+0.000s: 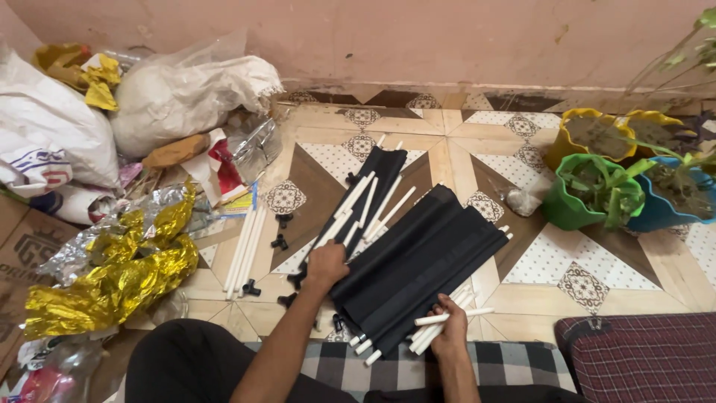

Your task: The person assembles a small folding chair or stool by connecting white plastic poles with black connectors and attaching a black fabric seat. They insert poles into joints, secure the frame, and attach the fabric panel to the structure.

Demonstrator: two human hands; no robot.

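**A:** What packages do you see, biggest first?

**B:** I see white sacks (52,127) piled far left against the wall; the nearest one carries a blue-and-red mark. Below them, at the left edge, lies a brown carton (21,254) with dark print. Gold foil (119,276) is crumpled on top of silver foil beside it. A small red-and-white packet (222,168) sits among clear plastic near the sacks.

**A:** Containers?

**B:** Three pots, far right by the wall. The yellow pot (597,134) holds soil, the green pot (582,198) holds a leafy plant, and the blue pot (671,201) touches the green one and also holds a plant.

**A:** And the hands?

**B:** My left hand (327,263) rests, fingers curled, on the upper edge of the black fabric (418,261), which lies folded on the tiled floor in the middle, white rods poking out of both ends. I cannot tell whether it grips or only presses. My right hand (451,328) is closed round one white rod (447,317) at the fabric's lower end.

**A:** Anything smaller?

**B:** Loose rods (246,250) lie left of the fabric, with black connectors (280,241) scattered near them.
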